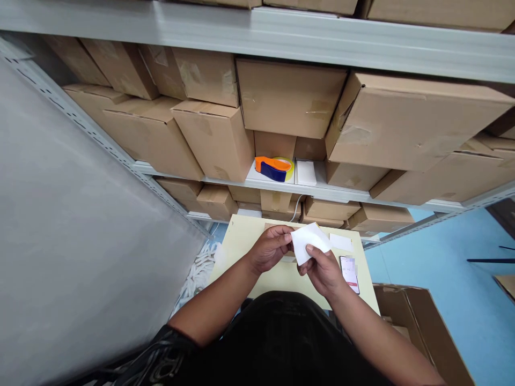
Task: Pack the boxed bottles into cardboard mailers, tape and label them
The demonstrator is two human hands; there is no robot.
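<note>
Between my two hands is a small white sheet of paper (309, 240), raised over a pale yellow table. My left hand (272, 247) pinches its left edge between thumb and fingers. On the lower right side, my right hand (322, 268) grips the sheet, thumb on top and fingers curled beneath. Under the hands a cardboard box (288, 258) lies on the table (235, 244), mostly hidden by them. Just right of the sheet rests another white paper (341, 242), and a phone (349, 274) with a lit screen lies nearer my right forearm.
Shelves ahead hold several cardboard boxes (289, 96). An orange and blue tape dispenser (273, 168) and a white stack (306, 173) sit on the middle shelf (362, 196). A large open carton (418, 321) stands right of the table; a grey wall (80, 225) runs along the left.
</note>
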